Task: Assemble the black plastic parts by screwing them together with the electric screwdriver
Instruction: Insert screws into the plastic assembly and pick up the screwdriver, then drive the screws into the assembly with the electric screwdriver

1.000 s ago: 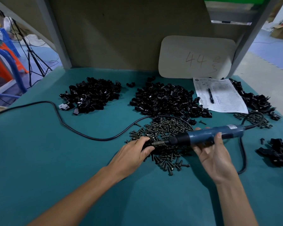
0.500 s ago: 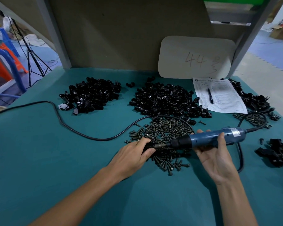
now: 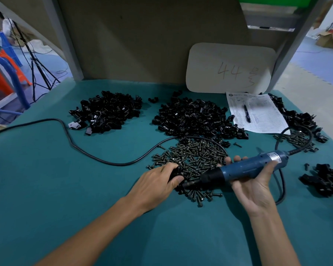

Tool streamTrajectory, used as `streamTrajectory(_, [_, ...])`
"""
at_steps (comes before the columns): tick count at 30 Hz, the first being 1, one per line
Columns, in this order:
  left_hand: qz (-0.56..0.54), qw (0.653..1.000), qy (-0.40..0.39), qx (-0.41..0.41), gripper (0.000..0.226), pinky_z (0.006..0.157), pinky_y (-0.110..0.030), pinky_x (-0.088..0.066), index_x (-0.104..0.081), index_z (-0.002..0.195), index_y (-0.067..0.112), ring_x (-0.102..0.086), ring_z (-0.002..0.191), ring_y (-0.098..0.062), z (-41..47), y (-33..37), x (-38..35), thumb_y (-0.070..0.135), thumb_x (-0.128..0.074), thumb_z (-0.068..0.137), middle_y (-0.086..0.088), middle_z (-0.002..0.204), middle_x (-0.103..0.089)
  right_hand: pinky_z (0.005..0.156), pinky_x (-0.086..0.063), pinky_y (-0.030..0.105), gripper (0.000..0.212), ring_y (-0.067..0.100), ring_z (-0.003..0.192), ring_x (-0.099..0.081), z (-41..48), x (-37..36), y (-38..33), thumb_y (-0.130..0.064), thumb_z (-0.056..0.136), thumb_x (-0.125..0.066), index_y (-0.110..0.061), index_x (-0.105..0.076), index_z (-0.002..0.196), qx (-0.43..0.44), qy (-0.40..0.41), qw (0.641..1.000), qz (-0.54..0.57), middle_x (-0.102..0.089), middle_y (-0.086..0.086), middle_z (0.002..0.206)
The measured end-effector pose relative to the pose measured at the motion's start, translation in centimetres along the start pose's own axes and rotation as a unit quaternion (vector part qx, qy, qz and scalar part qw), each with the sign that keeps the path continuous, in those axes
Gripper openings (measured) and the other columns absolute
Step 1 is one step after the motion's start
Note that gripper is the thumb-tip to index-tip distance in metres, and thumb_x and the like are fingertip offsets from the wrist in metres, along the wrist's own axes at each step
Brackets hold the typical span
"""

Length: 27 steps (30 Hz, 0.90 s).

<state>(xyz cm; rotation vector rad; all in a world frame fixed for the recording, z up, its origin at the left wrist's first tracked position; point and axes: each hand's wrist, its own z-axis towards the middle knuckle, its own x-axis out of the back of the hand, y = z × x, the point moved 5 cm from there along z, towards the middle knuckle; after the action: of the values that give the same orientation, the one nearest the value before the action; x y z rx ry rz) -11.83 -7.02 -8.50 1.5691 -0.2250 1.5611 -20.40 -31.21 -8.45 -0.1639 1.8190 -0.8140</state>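
Teal table mat (image 3: pixel 46 189) spreads wide near and left; heaps of black plastic parts (image 3: pixel 192 118) crowd the far and right edges. The right hand (image 3: pixel 255 189) grasps the blue cylindrical electric screwdriver (image 3: pixel 246 168), its black tip pointing left over the dark metal screws (image 3: pixel 196 156). The left hand (image 3: pixel 156 186) curls into the screws; I cannot tell whether it holds anything.

The white board (image 3: pixel 229 68) bears a handwritten "44" — the printed sheet (image 3: pixel 258 116) and screwdriver label are too small to read.

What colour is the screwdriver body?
The electric screwdriver is blue with a black nose, head view.
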Motion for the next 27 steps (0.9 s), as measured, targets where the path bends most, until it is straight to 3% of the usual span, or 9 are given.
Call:
streamTrajectory(4, [-0.024, 1.000, 0.013, 0.012, 0.056, 0.068, -0.030, -0.036, -0.032, 0.129, 0.035, -0.049, 0.078, -0.008, -0.3, -0.2, 0.3, 0.076, -0.010, 0.097, 0.017, 0.099, -0.049, 0.084, -0.063, 0.036, 0.085, 0.020, 0.106, -0.074, -0.6, 0.3, -1.1, -0.078, 0.074, -0.058, -0.009, -0.056, 0.124, -0.017, 0.045, 0.998, -0.034, -0.076, 0.004, 0.099])
streamTrajectory(9, [-0.102, 0.994, 0.035, 0.031, 0.058, 0.078, -0.025, -0.040, -0.042, 0.138, 0.033, -0.049, 0.096, 0.003, -0.1, -0.8, 0.8, 0.072, -0.019, 0.100, 0.025, 0.113, -0.042, 0.066, -0.061, 0.036, 0.022, 0.022, 0.079, -0.071, -0.4, 0.4, -4.5, -0.029, 0.101, -0.061, -0.019, -0.051, 0.118, 0.015, 0.140, 0.969, -0.205, -0.070, 0.006, 0.097])
streamTrajectory(11, [-0.150, 0.986, 0.053, 0.049, 0.053, 0.079, -0.025, -0.042, -0.042, 0.141, 0.039, -0.053, 0.097, 0.004, 0.0, -1.2, 0.9, 0.068, -0.023, 0.102, 0.022, 0.111, -0.051, 0.067, -0.059, 0.038, 0.037, 0.025, 0.080, -0.067, -0.1, 0.4, -6.0, -0.029, 0.101, -0.064, -0.026, -0.042, 0.131, 0.047, 0.176, 0.919, -0.350, -0.071, 0.007, 0.102])
streamTrajectory(13, [-0.220, 0.968, 0.083, 0.091, 0.043, 0.068, -0.027, -0.042, -0.039, 0.140, 0.051, -0.055, 0.076, 0.002, 0.2, -1.9, 1.2, 0.067, -0.024, 0.102, 0.013, 0.087, -0.059, 0.076, -0.056, 0.047, 0.054, 0.029, 0.090, -0.064, 0.1, 0.7, -6.6, -0.031, 0.100, -0.065, -0.032, -0.031, 0.143, 0.064, 0.182, 0.858, -0.476, -0.063, 0.009, 0.116])
streamTrajectory(16, [-0.279, 0.941, 0.127, 0.144, 0.039, 0.066, -0.029, -0.047, -0.043, 0.124, 0.063, -0.059, 0.071, -0.003, 0.0, -2.8, 1.9, 0.077, -0.020, 0.095, 0.021, 0.075, -0.057, 0.096, -0.050, 0.057, 0.071, 0.038, 0.110, -0.058, 0.1, 1.0, -6.2, -0.028, 0.102, -0.060, -0.025, -0.016, 0.158, 0.090, 0.179, 0.755, -0.625, -0.056, 0.013, 0.132])
streamTrajectory(19, [-0.297, 0.932, 0.119, 0.170, 0.050, 0.075, -0.028, -0.053, -0.041, 0.120, 0.062, -0.064, 0.087, -0.002, 0.0, -3.0, 2.1, 0.090, -0.044, 0.079, 0.021, 0.098, -0.065, 0.103, -0.042, 0.054, 0.078, 0.045, 0.131, -0.046, 0.3, 0.9, -5.5, -0.026, 0.102, -0.058, -0.010, -0.010, 0.161, 0.100, 0.197, 0.660, -0.718, -0.044, 0.023, 0.149])
streamTrajectory(22, [-0.299, 0.930, 0.106, 0.184, 0.063, 0.092, -0.023, -0.044, -0.040, 0.124, 0.057, -0.054, 0.115, 0.004, -0.1, -3.2, 1.8, 0.072, -0.074, 0.073, 0.023, 0.121, -0.059, 0.116, -0.027, 0.054, 0.079, 0.047, 0.142, -0.031, 0.1, -0.1, -5.1, -0.029, 0.100, -0.062, -0.001, -0.018, 0.159, 0.086, 0.202, 0.579, -0.785, -0.035, 0.030, 0.155])
streamTrajectory(24, [-0.297, 0.932, 0.116, 0.174, 0.054, 0.087, -0.014, -0.045, -0.043, 0.124, 0.053, -0.059, 0.108, 0.007, -0.1, -3.2, 1.7, 0.062, -0.073, 0.080, 0.027, 0.112, -0.063, 0.117, -0.021, 0.053, 0.076, 0.044, 0.143, -0.027, -0.8, -1.8, -4.8, -0.031, 0.098, -0.066, -0.003, -0.027, 0.157, 0.138, 0.198, 0.518, -0.820, -0.032, 0.028, 0.156])
streamTrajectory(27, [-0.303, 0.930, 0.126, 0.166, 0.045, 0.078, -0.012, -0.046, -0.050, 0.123, 0.053, -0.064, 0.097, 0.008, 0.0, -3.2, 1.9, 0.059, -0.071, 0.084, 0.026, 0.103, -0.068, 0.105, -0.043, 0.048, 0.042, 0.028, 0.118, -0.051, -2.4, -5.7, -1.9, -0.027, 0.097, -0.067, -0.017, -0.055, 0.137, 0.215, 0.060, 0.540, -0.812, -0.056, 0.010, 0.131])
